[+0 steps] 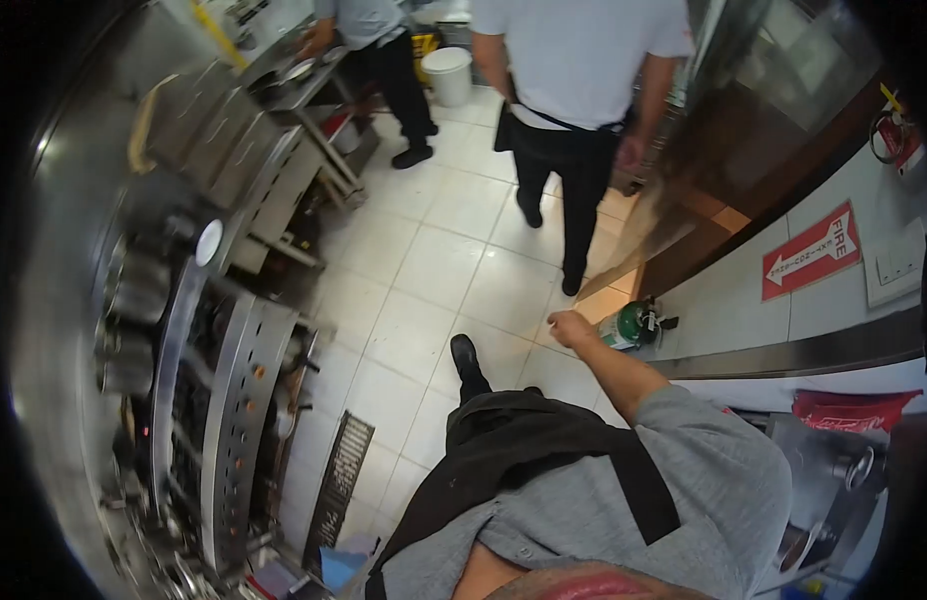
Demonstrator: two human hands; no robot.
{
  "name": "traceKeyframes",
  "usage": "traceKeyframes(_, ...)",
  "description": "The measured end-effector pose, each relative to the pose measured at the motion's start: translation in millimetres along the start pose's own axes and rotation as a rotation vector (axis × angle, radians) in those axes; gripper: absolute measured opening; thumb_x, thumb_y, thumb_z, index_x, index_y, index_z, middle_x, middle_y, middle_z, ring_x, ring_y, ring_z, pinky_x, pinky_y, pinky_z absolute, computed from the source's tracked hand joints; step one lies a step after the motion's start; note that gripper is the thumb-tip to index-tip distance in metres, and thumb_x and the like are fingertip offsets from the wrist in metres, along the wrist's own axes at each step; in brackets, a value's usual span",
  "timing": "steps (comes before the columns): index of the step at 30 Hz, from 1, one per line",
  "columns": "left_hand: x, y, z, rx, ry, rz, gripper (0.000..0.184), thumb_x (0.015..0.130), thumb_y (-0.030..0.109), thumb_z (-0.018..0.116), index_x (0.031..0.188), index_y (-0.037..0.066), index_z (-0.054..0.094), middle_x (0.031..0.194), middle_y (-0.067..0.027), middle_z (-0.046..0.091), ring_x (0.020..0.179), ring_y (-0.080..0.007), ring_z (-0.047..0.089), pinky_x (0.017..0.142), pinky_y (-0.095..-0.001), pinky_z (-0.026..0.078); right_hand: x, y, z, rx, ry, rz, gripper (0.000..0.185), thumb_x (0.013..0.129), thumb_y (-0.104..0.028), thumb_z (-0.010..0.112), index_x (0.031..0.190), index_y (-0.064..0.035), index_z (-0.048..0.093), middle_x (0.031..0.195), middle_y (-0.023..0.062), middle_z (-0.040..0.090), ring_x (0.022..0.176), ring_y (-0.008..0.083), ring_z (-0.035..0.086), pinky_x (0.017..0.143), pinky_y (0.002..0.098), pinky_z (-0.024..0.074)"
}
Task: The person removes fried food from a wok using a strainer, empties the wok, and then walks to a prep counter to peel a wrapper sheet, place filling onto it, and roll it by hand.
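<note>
My right hand [572, 329] hangs in front of my body at the end of my bent arm, its fingers curled in. Whether anything small is inside the fingers is hidden. Nearest to it is a green fire extinguisher [636, 324] by the wall on the right, just beyond the hand. My left hand is out of view. I wear a grey shirt and a black apron [524, 440], and one black shoe [466, 355] shows on the tiled floor.
A person in a white shirt [584, 60] stands ahead, facing away. Another person [384, 70] is at a steel counter at the upper left. Stoves [234, 430] line the left side; a floor drain grate [339, 490] lies beside them. A white bin [448, 76] stands at the back.
</note>
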State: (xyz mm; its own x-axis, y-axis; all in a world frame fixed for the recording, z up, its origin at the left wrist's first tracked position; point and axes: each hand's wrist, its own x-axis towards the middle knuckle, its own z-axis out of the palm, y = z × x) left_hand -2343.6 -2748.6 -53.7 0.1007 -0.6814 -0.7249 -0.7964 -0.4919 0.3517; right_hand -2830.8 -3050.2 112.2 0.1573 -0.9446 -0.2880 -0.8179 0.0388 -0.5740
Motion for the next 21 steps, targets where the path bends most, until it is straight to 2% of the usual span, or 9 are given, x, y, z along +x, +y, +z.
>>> traceKeyframes(4,109.3,19.2,-44.3,0.155,0.006,0.137,0.016,0.078,0.016,0.051,0.081,0.003,0.06,0.071,-0.0138,0.06,0.06,-0.0248,0.06,0.051,-0.039,0.049,7.1,-11.0,5.7,-0.109,-0.081,0.129,0.027,0.071,-0.013,0.052,0.094,-0.0047,0.063,0.09,0.0192,0.061,0.087,0.0323,0.059,0.079,0.0397,0.046)
traceKeyframes(6,162.4,40.1,-85.3,0.254,0.018,0.198,0.015,0.078,0.016,0.051,0.082,0.003,0.059,0.072,-0.0136,0.06,0.06,-0.0248,0.06,0.051,-0.039,0.049,16.1,13.2,12.5,-0.267,-0.262,0.253,0.025,0.07,-0.012,0.051,0.091,-0.0052,0.064,0.092,0.0193,0.061,0.09,0.0328,0.058,0.08,0.0402,0.0456)
traceKeyframes(8,223.9,81.1,-130.5,0.475,0.049,0.302,0.015,0.079,0.015,0.051,0.083,0.003,0.059,0.072,-0.0134,0.06,0.06,-0.0248,0.06,0.051,-0.039,0.049,18.1,24.7,0.6,-0.221,-0.139,0.332,0.024,0.07,-0.012,0.051,0.089,-0.0053,0.064,0.091,0.0195,0.061,0.089,0.0331,0.058,0.079,0.0403,0.046)
traceKeyframes(10,265.8,102.0,-187.5,-0.102,-0.189,-0.131,0.012,0.081,0.01,0.047,0.085,0.005,0.057,0.073,-0.011,0.058,0.062,-0.0235,0.061,0.048,-0.0377,0.05,31.7,32.8,-24.7,-0.185,-0.008,0.415,0.022,0.07,-0.012,0.051,0.086,-0.0054,0.065,0.089,0.0197,0.061,0.088,0.0334,0.058,0.078,0.0405,0.0463)
traceKeyframes(11,274.6,130.9,-231.7,-0.334,-0.214,-0.372,0.012,0.082,0.007,0.045,0.087,0.006,0.057,0.073,-0.0098,0.058,0.062,-0.0228,0.061,0.047,-0.037,0.05,34.4,34.6,-35.2,-0.126,0.091,0.495,0.021,0.07,-0.012,0.051,0.085,-0.0058,0.064,0.09,0.0196,0.061,0.089,0.0341,0.058,0.079,0.0411,0.0455)
traceKeyframes(13,307.8,172.3,-300.4,-0.319,-0.198,-0.39,0.007,0.08,0.009,0.05,0.081,0.005,0.056,0.069,-0.0105,0.057,0.06,-0.024,0.061,0.046,-0.0372,0.05,33.8,39.0,-45.6,-0.053,0.202,0.61,0.02,0.071,-0.012,0.051,0.085,-0.0062,0.064,0.091,0.0195,0.06,0.091,0.0349,0.057,0.081,0.0417,0.0447)
traceKeyframes(16,361.9,245.1,-356.3,-0.258,-0.05,-0.309,0.006,0.075,0.005,0.051,0.077,0.0,0.055,0.066,-0.0126,0.055,0.058,-0.0254,0.06,0.047,-0.0366,0.049,33.0,46.8,-57.2,0.018,0.381,0.619,0.019,0.071,-0.014,0.051,0.083,-0.0057,0.064,0.089,0.0195,0.061,0.088,0.0353,0.057,0.079,0.0423,0.0451)
traceKeyframes(18,393.4,301.8,-371.8,-0.245,-0.06,-0.26,0.006,0.075,0.005,0.048,0.078,0.005,0.053,0.067,-0.0112,0.054,0.061,-0.0262,0.059,0.052,-0.0376,0.048,25.3,49.1,-48.4,0.005,0.271,0.694,0.02,0.069,-0.016,0.053,0.081,-0.006,0.065,0.081,0.0172,0.062,0.079,0.0336,0.06,0.074,0.0402,0.0476)
traceKeyframes(21,416.3,394.3,-360.0,-0.222,-0.079,-0.105,0.008,0.075,0.005,0.047,0.08,0.005,0.054,0.068,-0.01,0.055,0.061,-0.026,0.059,0.052,-0.0365,0.047,8.8,82.3,-5.3,0.01,0.188,0.765,0.022,0.07,-0.017,0.053,0.084,-0.0068,0.065,0.085,0.0177,0.062,0.083,0.0334,0.059,0.077,0.0413,0.046)
